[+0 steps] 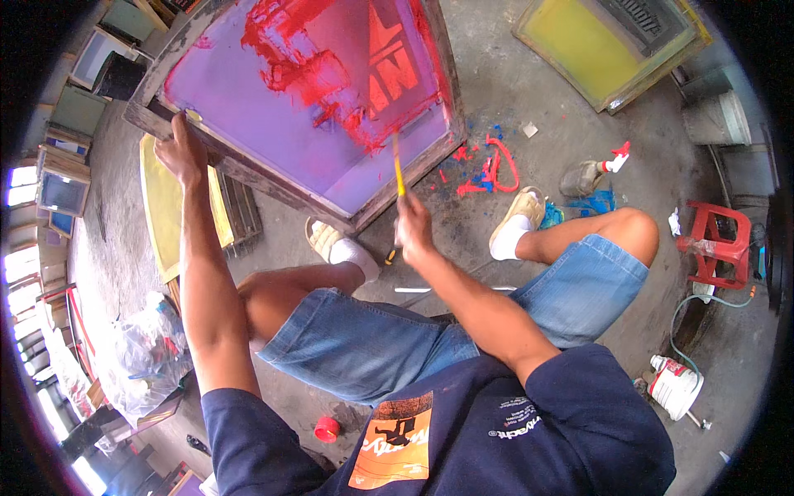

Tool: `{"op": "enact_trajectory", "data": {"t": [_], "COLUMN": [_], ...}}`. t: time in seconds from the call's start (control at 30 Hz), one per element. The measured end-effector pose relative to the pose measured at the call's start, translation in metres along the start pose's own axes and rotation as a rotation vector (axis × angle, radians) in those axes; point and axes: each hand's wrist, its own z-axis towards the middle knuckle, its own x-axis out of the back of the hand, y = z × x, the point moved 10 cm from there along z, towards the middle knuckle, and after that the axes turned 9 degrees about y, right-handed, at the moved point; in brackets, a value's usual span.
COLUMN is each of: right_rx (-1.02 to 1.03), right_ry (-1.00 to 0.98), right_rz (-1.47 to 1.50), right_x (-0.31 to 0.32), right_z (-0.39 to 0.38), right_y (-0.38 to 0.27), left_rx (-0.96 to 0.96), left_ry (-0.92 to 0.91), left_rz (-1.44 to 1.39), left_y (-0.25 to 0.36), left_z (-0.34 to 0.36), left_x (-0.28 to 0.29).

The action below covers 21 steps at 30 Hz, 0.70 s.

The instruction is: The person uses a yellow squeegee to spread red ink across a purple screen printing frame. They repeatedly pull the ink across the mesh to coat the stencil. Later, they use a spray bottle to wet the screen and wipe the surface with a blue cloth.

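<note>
A large screen frame (pixel 153 124) with a purple mesh (pixel 248 140) stands tilted before me, its upper part smeared thickly with red ink (pixel 298 66) over pale lettering. My left hand (pixel 184 153) grips the frame's left side, fingers wrapped at its edge. In my right hand (pixel 413 223) is a slim yellow tool (pixel 399 174), held closed in my fingers; its tip reaches the red-smeared mesh near the lower right border. Behind my left forearm, a yellow screen (pixel 155 215) leans lower down.
Another yellow screen (pixel 579 50) lies top right. Ink blobs (pixel 488 169) spot the floor beside my sandalled feet. A red stool (pixel 719 227), white bucket (pixel 678 388) and hose are at right. A plastic bag (pixel 141 364), stacked frames (pixel 62 194) and small red tub (pixel 327 427) are around me.
</note>
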Motion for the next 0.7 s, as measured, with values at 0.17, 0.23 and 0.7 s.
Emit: {"op": "enact_trajectory", "data": {"t": [0.17, 0.23, 0.7], "right_rx": [-0.109, -0.134, 0.239], "right_ry": [-0.041, -0.012, 0.176], "right_rz": [0.152, 0.207, -0.238], "right_x": [-0.004, -0.009, 0.05], "right_z": [-0.001, 0.003, 0.082], "right_y": [0.013, 0.011, -0.037], "left_rx": [-0.002, -0.02, -0.262], "left_ry": [0.009, -0.026, -0.117], "left_rz": [0.048, 0.092, 0.335], "left_y": [0.001, -0.005, -0.014], "left_z": [-0.004, -0.002, 0.006], "left_x": [0.005, 0.004, -0.012]}}
